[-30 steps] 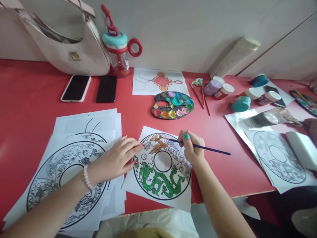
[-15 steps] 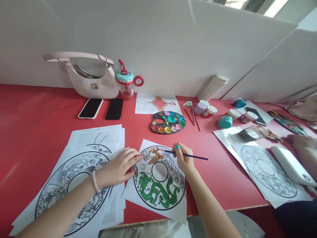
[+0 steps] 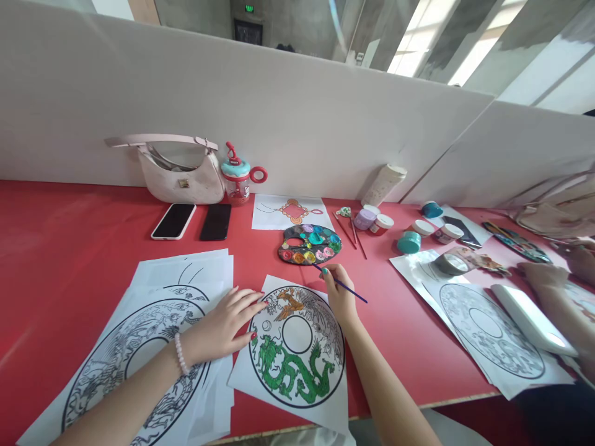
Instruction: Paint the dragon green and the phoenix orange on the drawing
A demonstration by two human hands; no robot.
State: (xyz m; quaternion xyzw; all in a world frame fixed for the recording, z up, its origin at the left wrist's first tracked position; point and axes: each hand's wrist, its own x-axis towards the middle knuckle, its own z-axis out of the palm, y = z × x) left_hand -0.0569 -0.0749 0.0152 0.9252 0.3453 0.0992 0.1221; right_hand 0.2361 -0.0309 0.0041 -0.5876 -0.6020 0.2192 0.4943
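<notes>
In my right hand (image 3: 340,296) a dark blue paintbrush (image 3: 349,290) is pinched, its tip near the lower edge of a paint palette (image 3: 289,244) with several colours in its wells. Below lies a sheet with a round line drawing (image 3: 297,334), showing a green-painted dragon (image 3: 292,371) and a partly orange phoenix (image 3: 289,302). My left hand (image 3: 227,325) rests with fingers spread on that sheet's left edge, its wrist over a stack of printed sheets (image 3: 153,347). No object shows in the left hand.
Behind are a white handbag (image 3: 186,179), a cup with a red handle (image 3: 238,179), two phones (image 3: 216,222) and a knot drawing (image 3: 294,212). Paint jars (image 3: 409,242) and a white bottle (image 3: 383,184) stand right. Another person's arm (image 3: 553,297) is at far right, near a white device (image 3: 532,319).
My right hand has moved the brush off the phoenix, up to the palette's lower edge. My left hand stays on the sheet. The camera view has tilted upward.
</notes>
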